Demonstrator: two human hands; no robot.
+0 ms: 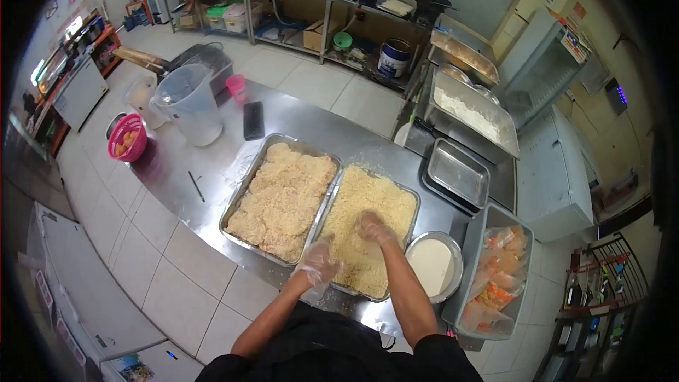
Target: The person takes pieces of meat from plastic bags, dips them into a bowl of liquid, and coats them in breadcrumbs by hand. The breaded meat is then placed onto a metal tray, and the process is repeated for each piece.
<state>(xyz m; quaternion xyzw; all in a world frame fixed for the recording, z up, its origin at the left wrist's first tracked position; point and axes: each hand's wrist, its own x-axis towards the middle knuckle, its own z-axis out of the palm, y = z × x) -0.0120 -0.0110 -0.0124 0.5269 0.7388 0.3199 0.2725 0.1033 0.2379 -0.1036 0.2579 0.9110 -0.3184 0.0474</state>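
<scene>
A metal tray of pale yellow breadcrumbs (361, 194) lies in front of me. My right hand (371, 226), in a clear plastic glove, presses into the crumbs near the tray's middle, its fingertips partly hidden. At the tray's near left edge is my left hand (320, 263), also gloved, its fingers apart with no object visible in it. Directly left stands a second tray filled with flat crumb-coated pieces (286, 194). A round metal bowl of creamy white batter (430, 265) sits beside my right forearm.
A grey tub (468, 304) with bagged orange food stands at the right. Stacked metal trays (458, 173) and a deep pan of white flour (467, 114) are beyond. Farther left are a plastic jug (189, 110), a black phone-like slab (253, 120) and a pink egg basket (127, 138).
</scene>
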